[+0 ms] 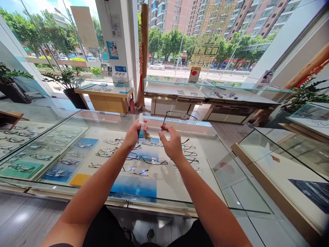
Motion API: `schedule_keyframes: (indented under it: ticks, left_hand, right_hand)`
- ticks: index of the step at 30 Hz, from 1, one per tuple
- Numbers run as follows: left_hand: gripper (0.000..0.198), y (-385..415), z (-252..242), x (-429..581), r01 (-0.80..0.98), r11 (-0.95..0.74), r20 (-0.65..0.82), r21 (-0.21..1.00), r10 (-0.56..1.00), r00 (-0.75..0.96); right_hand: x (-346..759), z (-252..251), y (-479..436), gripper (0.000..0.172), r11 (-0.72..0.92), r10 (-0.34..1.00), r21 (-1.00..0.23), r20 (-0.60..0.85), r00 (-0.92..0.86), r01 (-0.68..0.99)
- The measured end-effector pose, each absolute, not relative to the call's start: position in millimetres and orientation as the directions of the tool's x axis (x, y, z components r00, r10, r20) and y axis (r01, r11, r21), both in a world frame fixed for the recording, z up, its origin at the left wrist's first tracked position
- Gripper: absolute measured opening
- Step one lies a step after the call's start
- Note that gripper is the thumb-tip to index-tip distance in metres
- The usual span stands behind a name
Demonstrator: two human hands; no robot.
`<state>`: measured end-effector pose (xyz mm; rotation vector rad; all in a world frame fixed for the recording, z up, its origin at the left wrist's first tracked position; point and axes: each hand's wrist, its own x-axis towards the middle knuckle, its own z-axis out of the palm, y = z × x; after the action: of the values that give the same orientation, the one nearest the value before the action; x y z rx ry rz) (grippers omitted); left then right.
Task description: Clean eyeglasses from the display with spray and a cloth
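Note:
My left hand (pixel 134 133) is closed around a small spray bottle (pixel 141 127) with a white top and a blue label, held upright. A brownish bit of cloth or similar (pixel 147 137) shows just below the fingers; I cannot make out what it is. In my right hand (pixel 171 140), thumb and fingers pinch a pair of dark-framed eyeglasses (pixel 180 113) by one side, with the frame raised above the glass counter. The bottle and the glasses are apart. Under both hands, several pairs of eyeglasses (pixel 153 160) lie in rows inside the display case.
The glass display counter (pixel 185 203) stretches across in front of me. A yellow cloth (pixel 80 179) lies at its left front. Another glass case (pixel 280 161) stands at the right. Low showcases (pixel 177 90) and a wooden post (pixel 144 51) stand by the windows.

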<state>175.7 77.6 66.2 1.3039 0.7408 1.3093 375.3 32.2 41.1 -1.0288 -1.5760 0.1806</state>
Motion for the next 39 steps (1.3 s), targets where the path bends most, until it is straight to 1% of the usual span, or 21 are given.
schedule_keyframes:
  ticks: [2, 4, 9, 11, 13, 16, 19, 21, 24, 27, 29, 34, 39]
  left_hand:
    - [0.035, 76, 67, 176, -0.280, -0.210, 0.271, 0.937, 0.941, 0.201]
    - [0.040, 73, 69, 176, -0.308, -0.208, 0.282, 0.928, 0.934, 0.219]
    - [0.084, 69, 77, 174, -0.309, -0.169, 0.260, 0.936, 0.923, 0.283]
    - [0.092, 69, 79, 173, -0.316, -0.167, 0.269, 0.934, 0.911, 0.313]
    - [0.095, 69, 81, 172, -0.322, -0.174, 0.281, 0.931, 0.902, 0.327]
    - [0.095, 69, 84, 170, -0.324, -0.182, 0.292, 0.928, 0.897, 0.331]
    - [0.093, 68, 86, 168, -0.302, -0.212, 0.310, 0.930, 0.891, 0.331]
    - [0.092, 68, 85, 167, -0.246, -0.254, 0.325, 0.936, 0.892, 0.315]
    - [0.088, 70, 79, 166, -0.084, -0.349, 0.359, 0.933, 0.904, 0.233]
    - [0.085, 72, 72, 166, 0.085, -0.423, 0.406, 0.902, 0.898, 0.168]
    - [0.084, 73, 70, 166, 0.142, -0.442, 0.418, 0.886, 0.893, 0.169]
    - [0.079, 73, 69, 166, 0.181, -0.421, 0.384, 0.889, 0.900, 0.205]
    - [0.075, 71, 67, 170, 0.144, -0.392, 0.359, 0.909, 0.910, 0.207]
  right_hand:
    - [374, 42, 30, 0.027, 0.604, 0.697, -0.624, 0.715, 0.051, 0.497]
    - [373, 44, 28, 0.027, 0.613, 0.702, -0.624, 0.711, 0.028, 0.485]
    - [371, 48, 23, 0.029, 0.637, 0.717, -0.649, 0.697, -0.011, 0.417]
    - [371, 50, 21, 0.028, 0.641, 0.733, -0.676, 0.680, -0.031, 0.364]
    - [371, 52, 20, 0.027, 0.640, 0.750, -0.704, 0.660, -0.051, 0.308]
    - [371, 54, 18, 0.026, 0.612, 0.787, -0.758, 0.612, -0.077, 0.226]
    - [370, 57, 16, 0.029, 0.543, 0.839, -0.831, 0.534, -0.102, 0.118]
    - [370, 58, 15, 0.032, 0.476, 0.874, -0.879, 0.467, -0.135, 0.034]
    - [368, 59, 13, 0.035, 0.360, 0.903, -0.928, 0.372, -0.215, -0.091]
    - [364, 59, 12, 0.036, 0.261, 0.905, -0.943, 0.314, -0.286, -0.208]
    - [361, 58, 12, 0.035, 0.211, 0.902, -0.941, 0.291, -0.318, -0.264]
    - [359, 60, 8, 0.032, 0.133, 0.898, -0.934, 0.255, -0.359, -0.331]
    - [358, 62, 6, 0.029, 0.117, 0.883, -0.924, 0.264, -0.387, -0.363]
